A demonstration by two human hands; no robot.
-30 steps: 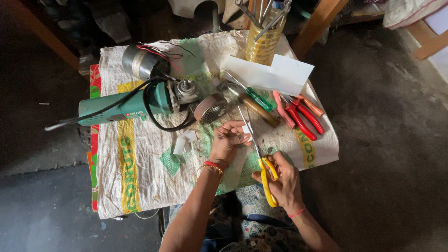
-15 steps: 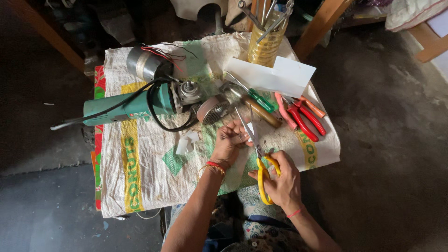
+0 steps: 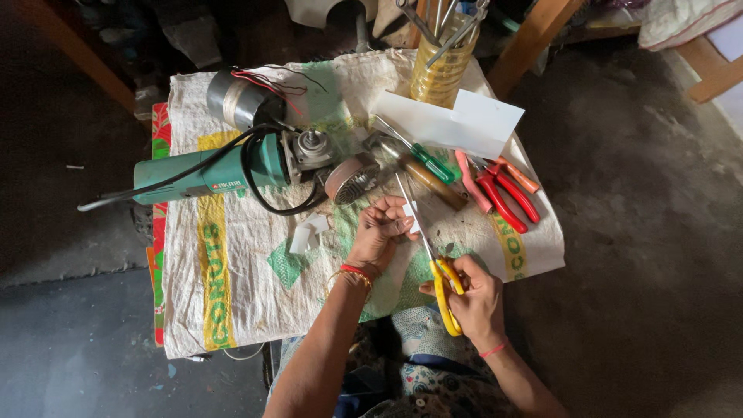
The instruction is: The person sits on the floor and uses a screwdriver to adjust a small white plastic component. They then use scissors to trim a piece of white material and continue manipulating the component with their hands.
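Note:
My right hand (image 3: 476, 298) grips yellow-handled scissors (image 3: 443, 286), whose long blades reach up to the left toward my other hand. My left hand (image 3: 381, 224) is closed around a small white paper piece (image 3: 412, 219) that meets the scissor blades. Both hands hover over a woven sack cloth (image 3: 232, 286) spread on a low table. Small white paper scraps (image 3: 307, 232) lie on the cloth just left of my left hand.
A teal angle grinder (image 3: 224, 174) with black cord lies at the left, a round metal motor (image 3: 232, 101) behind it. Screwdrivers (image 3: 429, 166), red pliers (image 3: 503, 193), a white sheet (image 3: 457, 124) and a yellow jar of tools (image 3: 443, 66) sit at the back right.
The scissors and my right hand shifted slightly down and right; my left hand keeps the paper piece at the blades. The view moved a little.

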